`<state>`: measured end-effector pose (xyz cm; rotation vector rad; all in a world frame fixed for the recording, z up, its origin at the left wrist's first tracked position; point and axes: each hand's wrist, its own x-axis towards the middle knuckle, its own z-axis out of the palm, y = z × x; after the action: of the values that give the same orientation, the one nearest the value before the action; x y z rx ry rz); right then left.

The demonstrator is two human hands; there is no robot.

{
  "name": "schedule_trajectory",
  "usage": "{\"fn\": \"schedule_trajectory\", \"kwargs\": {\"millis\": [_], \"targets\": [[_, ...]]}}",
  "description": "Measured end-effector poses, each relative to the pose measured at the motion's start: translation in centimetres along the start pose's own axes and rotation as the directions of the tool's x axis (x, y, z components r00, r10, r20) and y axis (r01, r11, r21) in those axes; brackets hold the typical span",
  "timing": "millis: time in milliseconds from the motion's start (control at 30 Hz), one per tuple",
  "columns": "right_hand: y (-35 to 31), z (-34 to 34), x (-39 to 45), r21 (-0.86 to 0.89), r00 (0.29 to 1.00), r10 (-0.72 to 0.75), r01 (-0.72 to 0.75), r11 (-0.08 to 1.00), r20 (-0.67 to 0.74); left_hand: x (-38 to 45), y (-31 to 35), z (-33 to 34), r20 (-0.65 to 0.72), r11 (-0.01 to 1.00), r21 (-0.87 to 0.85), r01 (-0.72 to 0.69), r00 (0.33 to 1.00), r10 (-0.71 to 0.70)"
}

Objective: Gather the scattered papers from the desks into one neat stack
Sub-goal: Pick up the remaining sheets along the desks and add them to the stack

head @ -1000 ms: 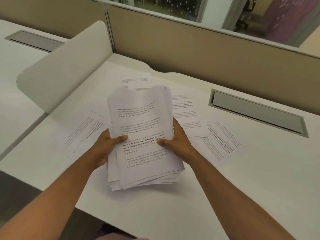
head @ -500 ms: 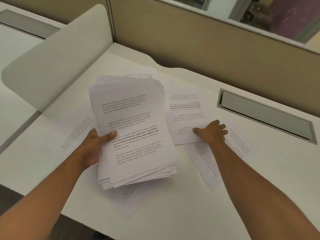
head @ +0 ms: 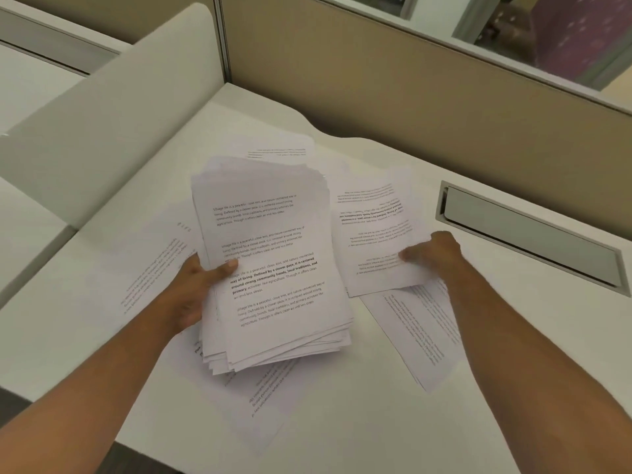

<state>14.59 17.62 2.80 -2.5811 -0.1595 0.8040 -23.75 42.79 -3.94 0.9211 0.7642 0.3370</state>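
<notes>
Paper-gathering, mid-task. The left hand [head: 191, 292] carries the collected stack [head: 270, 268] just above the worktop [head: 376, 422], thumb clamped across the top page and fingers curled beneath, a grip that keeps the uneven edges from fanning apart. The right hand [head: 434, 256] pinches the near edge of a loose sheet [head: 372, 234], thumb on top, presumably to lift it onto the stack. Further printed sheets lie flat on the worktop: one right of the stack [head: 420, 330], one under it [head: 270, 388], one to its left [head: 154, 268], one beyond [head: 280, 148]
</notes>
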Motion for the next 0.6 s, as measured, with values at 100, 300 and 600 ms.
{"fn": "schedule_trajectory", "kwargs": {"millis": [100, 300, 600], "targets": [[0.3, -1.8, 0.4, 0.187, 0.992, -0.070, 0.049, 0.981, 0.108, 0.0, 0.0, -0.3, -0.004, 1.000, -0.011, 0.003, 1.000, -0.003], [0.8, -5.2, -1.8, 0.333, 0.956, -0.273, 0.225, 0.916, 0.106, -0.2, 0.0, 0.0, -0.056, 1.000, -0.005, 0.010, 0.998, -0.010], [0.4, -3.3, -8.9, 0.568, 0.836, -0.549, 0.459, 0.683, -0.016, -0.8, -0.2, 2.4, -0.150, 0.998, -0.035, 0.048, 0.987, -0.053]]}}
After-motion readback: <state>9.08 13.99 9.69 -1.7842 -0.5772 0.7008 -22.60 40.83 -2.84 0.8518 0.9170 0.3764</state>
